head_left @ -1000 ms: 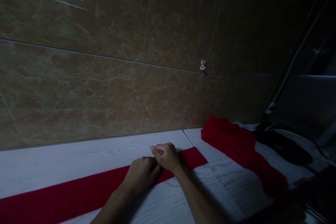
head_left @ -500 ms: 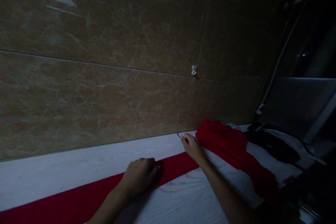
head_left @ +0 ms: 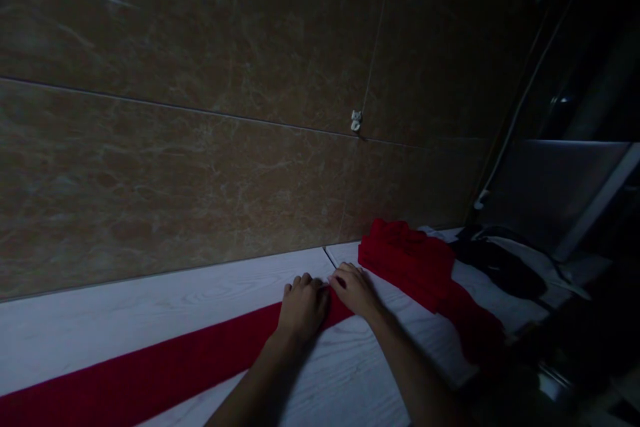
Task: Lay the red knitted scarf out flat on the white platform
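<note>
A long red cloth strip [head_left: 150,367] lies across the pale wood-grain surface [head_left: 150,300], running from the lower left up to its right end under my hands. My left hand [head_left: 301,307] lies flat on that end with its fingers stretched forward. My right hand [head_left: 354,288] rests beside it at the strip's tip, fingers curled down onto the cloth edge; the two hands touch. In the dim light I cannot see whether the right fingers pinch the cloth.
A heap of red cloth [head_left: 415,263] lies just right of my hands, trailing toward the front right. Dark cloth [head_left: 500,267] lies beyond it. A brown marble-tiled wall [head_left: 200,147] rises behind the surface. A seam [head_left: 329,256] divides two surface panels.
My left hand has slid right along the strip to its end. My right hand has drawn back a little from the far edge and now meets the left hand.
</note>
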Demonstrator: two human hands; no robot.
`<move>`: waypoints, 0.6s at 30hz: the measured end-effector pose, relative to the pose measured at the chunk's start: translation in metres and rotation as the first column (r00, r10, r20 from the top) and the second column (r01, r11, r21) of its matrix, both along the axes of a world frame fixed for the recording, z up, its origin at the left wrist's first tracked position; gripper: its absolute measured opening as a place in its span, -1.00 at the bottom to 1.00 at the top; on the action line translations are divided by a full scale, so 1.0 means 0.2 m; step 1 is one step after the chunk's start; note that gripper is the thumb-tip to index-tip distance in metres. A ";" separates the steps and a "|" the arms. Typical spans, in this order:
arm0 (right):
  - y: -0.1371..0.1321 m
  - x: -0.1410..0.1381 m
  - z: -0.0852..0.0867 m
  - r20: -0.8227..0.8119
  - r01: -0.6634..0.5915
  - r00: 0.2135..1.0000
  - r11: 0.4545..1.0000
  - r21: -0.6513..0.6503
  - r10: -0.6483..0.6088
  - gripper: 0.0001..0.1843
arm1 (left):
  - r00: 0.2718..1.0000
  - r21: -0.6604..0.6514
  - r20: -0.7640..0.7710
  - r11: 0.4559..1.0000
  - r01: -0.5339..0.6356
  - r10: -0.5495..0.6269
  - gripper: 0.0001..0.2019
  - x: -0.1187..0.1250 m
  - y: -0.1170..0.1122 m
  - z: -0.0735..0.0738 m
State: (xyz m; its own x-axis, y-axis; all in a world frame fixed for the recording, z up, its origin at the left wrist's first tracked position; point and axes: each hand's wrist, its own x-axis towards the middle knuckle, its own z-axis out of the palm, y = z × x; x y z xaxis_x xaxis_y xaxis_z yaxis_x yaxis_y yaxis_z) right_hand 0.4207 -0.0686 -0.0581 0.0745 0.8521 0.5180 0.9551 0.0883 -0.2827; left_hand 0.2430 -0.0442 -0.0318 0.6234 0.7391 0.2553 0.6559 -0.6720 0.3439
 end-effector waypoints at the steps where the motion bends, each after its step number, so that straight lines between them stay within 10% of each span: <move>1: 0.00 0.00 0.00 0.008 -0.005 1.000 1.000 0.000 0.005 -0.79 | 1.000 -0.002 0.001 1.000 -0.001 0.001 -0.67 0.00 0.00 -0.01; 18: 0.04 0.02 -0.01 -0.087 -0.065 0.994 0.995 0.073 0.071 -0.60 | 0.994 -0.079 0.107 0.997 -0.004 0.013 -0.65 -0.02 0.04 0.01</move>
State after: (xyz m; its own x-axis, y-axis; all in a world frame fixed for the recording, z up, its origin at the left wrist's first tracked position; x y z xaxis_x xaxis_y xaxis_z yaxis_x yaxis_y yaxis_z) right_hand 0.4248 -0.0606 -0.0604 0.0660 0.8186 0.5706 0.9175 0.1750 -0.3571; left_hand 0.2381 -0.0365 -0.0307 0.5892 0.7645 0.2616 0.6177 -0.6349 0.4642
